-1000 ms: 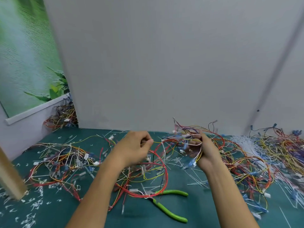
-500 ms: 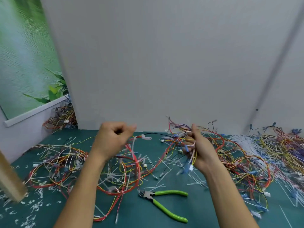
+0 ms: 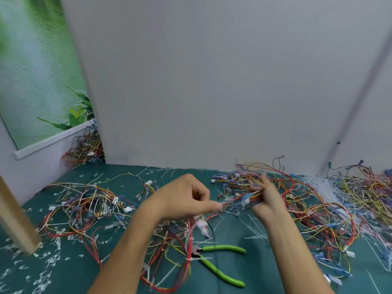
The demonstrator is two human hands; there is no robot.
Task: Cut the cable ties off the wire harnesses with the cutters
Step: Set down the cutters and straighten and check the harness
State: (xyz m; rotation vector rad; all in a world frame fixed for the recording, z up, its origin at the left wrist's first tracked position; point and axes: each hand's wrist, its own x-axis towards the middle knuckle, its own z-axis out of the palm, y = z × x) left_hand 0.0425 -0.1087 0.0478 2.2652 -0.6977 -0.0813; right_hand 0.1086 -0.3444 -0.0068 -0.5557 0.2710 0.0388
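A person is holding both hands just above the green worktop. The left hand is curling its fingers around strands of a red wire harness. The harness is hanging from under the palm and looping down onto the worktop. Blur is hiding the exact pinch. White cable ties are still wrapping that red loop in several places.

The right hand is clamping a second harness. Its thumb is pressing the wires and blue connectors against the palm, while the fingertips are pointing upward.

The cutters are lying on the worktop between the two forearms, touched by neither hand. Their green handles are spreading apart toward the right, and the head is sitting against the red loop.

Tangled harnesses are covering the worktop as a left heap, a right heap and a corner pile. Loose white ties are bunching near the back right. Small white scraps are littering the near left, beside a wooden post. A grey panel is standing behind the worktop, and a leafy green poster is hanging to its left.
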